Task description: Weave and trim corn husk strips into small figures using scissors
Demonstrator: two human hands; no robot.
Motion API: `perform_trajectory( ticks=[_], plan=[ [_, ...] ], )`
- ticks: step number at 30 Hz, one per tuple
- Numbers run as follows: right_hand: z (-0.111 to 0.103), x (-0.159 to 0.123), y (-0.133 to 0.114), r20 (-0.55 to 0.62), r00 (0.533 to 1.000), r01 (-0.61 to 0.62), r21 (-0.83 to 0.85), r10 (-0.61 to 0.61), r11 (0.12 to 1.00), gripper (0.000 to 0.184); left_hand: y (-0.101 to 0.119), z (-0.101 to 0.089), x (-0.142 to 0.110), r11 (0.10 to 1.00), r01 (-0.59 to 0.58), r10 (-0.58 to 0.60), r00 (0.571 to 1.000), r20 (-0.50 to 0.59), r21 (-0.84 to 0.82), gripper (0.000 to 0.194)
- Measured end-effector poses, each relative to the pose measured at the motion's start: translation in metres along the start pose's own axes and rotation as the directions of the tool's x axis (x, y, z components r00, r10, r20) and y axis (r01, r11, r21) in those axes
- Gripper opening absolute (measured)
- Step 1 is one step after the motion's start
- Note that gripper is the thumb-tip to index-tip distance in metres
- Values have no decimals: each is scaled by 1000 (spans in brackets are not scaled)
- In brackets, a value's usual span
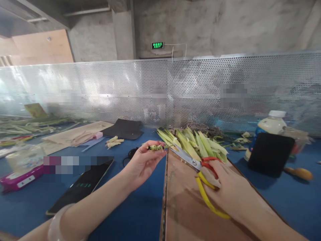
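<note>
My left hand (pixel 142 164) pinches a small green and pale braided piece of plant leaf (pixel 155 147) between thumb and fingers. In my right hand (pixel 230 184) is a pair of scissors (pixel 194 163) with one red and one yellow handle. Their blades point left and reach up to the end of the braided piece; whether they touch it I cannot tell. Behind the scissors, a heap of green and pale husk leaves (pixel 188 144) lies at the far end of a brown wooden board (pixel 185 207).
On the blue table (pixel 147 204) a phone (pixel 82 184) lies left of my arm, near a purple packet (pixel 22 177). A dark sheet (pixel 125 129) is farther back. A bottle (pixel 271 124) and a black square object (pixel 271 154) stand at right. A perforated metal screen (pixel 120 87) closes the back.
</note>
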State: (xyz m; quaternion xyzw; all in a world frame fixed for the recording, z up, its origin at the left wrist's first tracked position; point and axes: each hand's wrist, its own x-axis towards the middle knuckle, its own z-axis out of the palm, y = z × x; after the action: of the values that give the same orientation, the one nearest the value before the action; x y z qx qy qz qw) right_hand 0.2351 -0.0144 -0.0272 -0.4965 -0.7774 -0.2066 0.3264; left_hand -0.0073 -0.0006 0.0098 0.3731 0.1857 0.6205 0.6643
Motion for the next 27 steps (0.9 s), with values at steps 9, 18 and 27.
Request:
perform_trajectory(
  ticks=[9, 18, 27],
  plan=[
    [-1, 1, -2, -7, 1000, -17, 12, 17, 1000, 23, -2, 2, -2, 999, 4, -7, 998, 61, 45, 20],
    [-1, 0, -4, -13, 1000, 4, -7, -4, 1000, 22, -2, 1, -3, 998, 16, -23, 993, 118, 65, 19],
    [1, -1, -1, 78, 990, -115, 16, 114, 993, 27, -4, 0, -1, 999, -2, -4, 992, 127, 48, 20]
  ],
)
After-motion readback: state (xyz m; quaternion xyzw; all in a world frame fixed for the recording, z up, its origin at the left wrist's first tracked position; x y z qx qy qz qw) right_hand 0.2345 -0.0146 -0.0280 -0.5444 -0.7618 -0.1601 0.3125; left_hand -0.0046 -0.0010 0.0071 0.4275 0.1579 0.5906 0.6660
